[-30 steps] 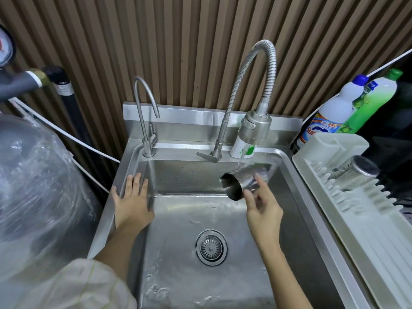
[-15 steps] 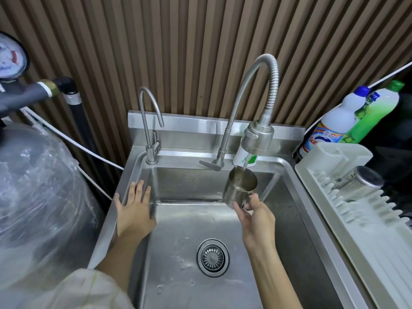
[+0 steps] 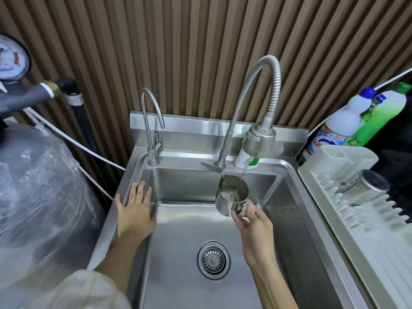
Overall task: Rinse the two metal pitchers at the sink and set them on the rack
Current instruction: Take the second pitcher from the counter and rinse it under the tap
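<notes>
Pitcher (image 3: 231, 196) mid-basin, clear of sink (image 3: 296, 197) walls

We've got brown vertical-slat wall panelling (image 3: 200, 52) filling the whole top of the frame, a pressure gauge (image 3: 12, 58) at upper left, and a plastic-wrapped tank (image 3: 38, 192) down the left side. Two detergent bottles (image 3: 347, 121) lean at far right.
</notes>
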{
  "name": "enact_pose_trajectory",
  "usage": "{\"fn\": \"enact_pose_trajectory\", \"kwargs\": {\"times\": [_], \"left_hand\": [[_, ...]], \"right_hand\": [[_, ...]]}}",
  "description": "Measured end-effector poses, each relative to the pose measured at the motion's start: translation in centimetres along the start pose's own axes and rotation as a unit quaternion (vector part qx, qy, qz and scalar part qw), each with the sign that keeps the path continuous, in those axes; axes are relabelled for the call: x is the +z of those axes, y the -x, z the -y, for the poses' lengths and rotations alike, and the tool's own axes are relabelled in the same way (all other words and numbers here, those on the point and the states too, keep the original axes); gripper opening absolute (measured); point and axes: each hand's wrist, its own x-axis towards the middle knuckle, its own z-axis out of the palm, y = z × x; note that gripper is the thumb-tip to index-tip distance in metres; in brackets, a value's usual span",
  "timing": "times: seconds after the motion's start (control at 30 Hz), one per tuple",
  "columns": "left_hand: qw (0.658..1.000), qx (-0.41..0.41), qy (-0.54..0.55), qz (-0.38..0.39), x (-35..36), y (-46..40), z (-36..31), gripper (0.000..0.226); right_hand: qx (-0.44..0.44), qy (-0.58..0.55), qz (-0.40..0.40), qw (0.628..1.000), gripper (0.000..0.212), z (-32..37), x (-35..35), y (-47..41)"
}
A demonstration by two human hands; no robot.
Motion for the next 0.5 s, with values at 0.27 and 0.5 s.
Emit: {"fn": "enact_pose_trajectory", "kwargs": {"times": [0.27, 0.5], "left_hand": [[1.000, 0.003, 0.003, -0.005, 0.1, -0.1, 0.0, 0.078], [1.000, 0.005, 0.002, -0.002, 0.1, -0.2, 0.0, 0.081]], "right_hand": [[-0.017, 0.019, 0.022, 0.999, 0.034, 1.9, 0.6, 0.2], [-0.006, 0.003, 0.008, 1.000, 0.028, 0.8, 0.2, 0.2]]}}
